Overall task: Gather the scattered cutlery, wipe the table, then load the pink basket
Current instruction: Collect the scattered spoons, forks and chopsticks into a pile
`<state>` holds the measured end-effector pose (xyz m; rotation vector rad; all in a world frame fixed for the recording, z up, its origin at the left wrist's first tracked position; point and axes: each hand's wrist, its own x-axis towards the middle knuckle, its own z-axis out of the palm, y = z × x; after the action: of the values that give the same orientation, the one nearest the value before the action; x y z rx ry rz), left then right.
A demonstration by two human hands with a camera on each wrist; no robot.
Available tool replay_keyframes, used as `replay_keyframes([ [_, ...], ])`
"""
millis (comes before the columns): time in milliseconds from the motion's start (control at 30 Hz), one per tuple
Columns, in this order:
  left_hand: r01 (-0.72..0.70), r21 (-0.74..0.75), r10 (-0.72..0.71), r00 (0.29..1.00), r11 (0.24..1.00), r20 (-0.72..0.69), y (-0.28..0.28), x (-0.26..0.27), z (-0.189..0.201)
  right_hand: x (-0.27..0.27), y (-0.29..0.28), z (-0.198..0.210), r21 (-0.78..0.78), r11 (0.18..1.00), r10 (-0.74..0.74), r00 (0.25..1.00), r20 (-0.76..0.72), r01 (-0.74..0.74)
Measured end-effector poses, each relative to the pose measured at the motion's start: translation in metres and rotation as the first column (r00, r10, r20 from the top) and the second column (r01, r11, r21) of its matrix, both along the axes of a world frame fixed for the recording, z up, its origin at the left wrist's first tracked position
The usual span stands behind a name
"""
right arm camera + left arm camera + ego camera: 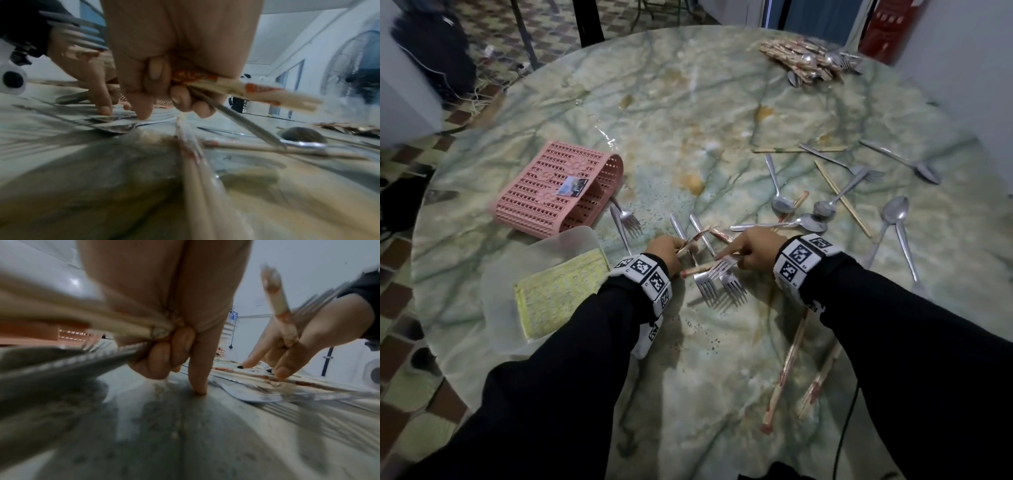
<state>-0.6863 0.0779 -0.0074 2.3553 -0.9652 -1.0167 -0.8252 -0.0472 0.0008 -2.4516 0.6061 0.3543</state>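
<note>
My left hand (675, 248) grips a paper-wrapped chopstick pair (86, 316) and a fork handle (68, 363), with its index finger pressed on the marble table (722, 102). My right hand (738, 257) grips another wrapped chopstick pair (259, 91) and a fork (236, 117). Its index finger touches a fork (115, 119) lying on the table. Two forks (709, 289) lie crossed between my hands. The pink basket (558, 192) lies on its side at the left, past my left hand.
A yellow cloth (561, 294) sits in a translucent tray (506, 335) by my left forearm. Spoons (893, 212), forks and bare chopsticks are scattered at the right. Wrapped chopsticks (787, 370) lie under my right forearm. A gathered cutlery pile (808, 61) sits at the far edge.
</note>
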Motion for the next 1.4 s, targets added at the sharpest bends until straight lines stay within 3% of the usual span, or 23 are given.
replay_keyframes([
  [133,0.079,0.062,-0.084,0.993,0.995,0.085,-0.002,0.006,0.001,0.011,0.005,0.005,-0.134,0.979,0.143,0.987,-0.078,-0.152],
  [400,0.145,0.09,-0.161,0.966,0.985,0.204,-0.003,0.009,-0.005,0.019,-0.001,-0.003,-0.406,0.82,0.328,0.913,-0.243,-0.403],
  [633,0.29,0.134,-0.317,0.903,0.948,0.288,0.001,0.009,-0.012,0.016,-0.003,-0.005,-0.448,0.753,0.41,0.876,-0.254,-0.482],
  [833,0.339,0.131,-0.363,0.885,0.932,0.292,0.009,0.012,-0.016,0.01,-0.005,0.001,-0.421,0.788,0.402,0.893,-0.201,-0.449],
  [933,0.372,0.226,-0.431,0.83,0.9,0.353,0.007,0.012,-0.015,0.005,-0.012,0.005,-0.358,0.855,0.349,0.927,-0.138,-0.375],
  [1033,0.396,0.273,-0.476,0.794,0.877,0.378,0.007,0.011,-0.013,-0.004,-0.022,0.005,-0.148,0.969,0.221,0.964,0.149,-0.199],
  [1100,0.406,0.274,-0.486,0.782,0.872,0.39,0.007,0.009,-0.011,-0.011,-0.025,0.008,0.015,0.996,0.081,0.953,0.291,-0.09],
  [1267,0.344,0.143,-0.371,0.823,0.928,0.429,0.008,0.005,-0.004,-0.012,-0.028,0.021,0.305,0.951,-0.198,0.855,0.48,0.049],
  [1400,0.287,-0.009,-0.265,0.895,0.958,0.359,0.011,0.004,0.001,-0.003,-0.022,0.027,0.471,0.882,-0.347,0.718,0.603,0.031],
])
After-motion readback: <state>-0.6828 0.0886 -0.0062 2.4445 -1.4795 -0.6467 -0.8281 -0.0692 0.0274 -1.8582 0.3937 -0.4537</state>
